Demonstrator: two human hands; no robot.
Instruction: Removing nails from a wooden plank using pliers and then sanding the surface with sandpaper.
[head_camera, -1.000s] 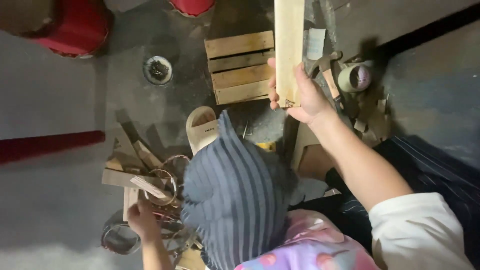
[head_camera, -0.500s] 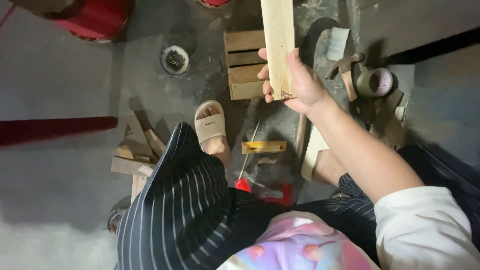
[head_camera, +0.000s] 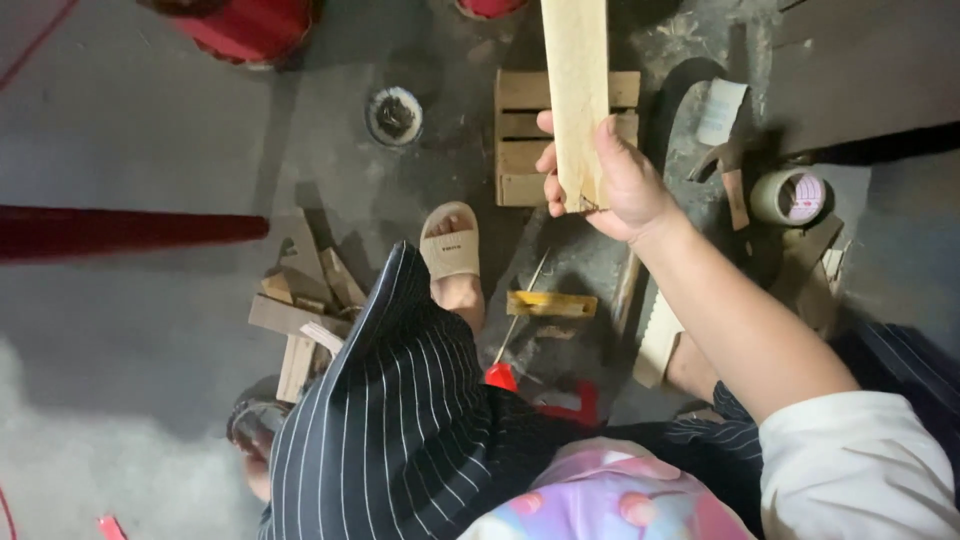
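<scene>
Gone from view at seven o'clock: left hand, once among the wood scraps. Now exposed at six o'clock: beige sandal, red-handled screwdriver.

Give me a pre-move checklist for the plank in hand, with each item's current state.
1. Right hand grips the pale wooden plank: ok.
2. Fingers wrap the plank's lower end: ok.
3. Plank's top end in sight: cannot tell, it runs out of frame.
4. Left hand position: cannot tell, not in view.
5. Small slatted wooden pallet lies flat on the floor behind the plank: ok.
6. Beige sandal apart from pallet: ok.
</scene>
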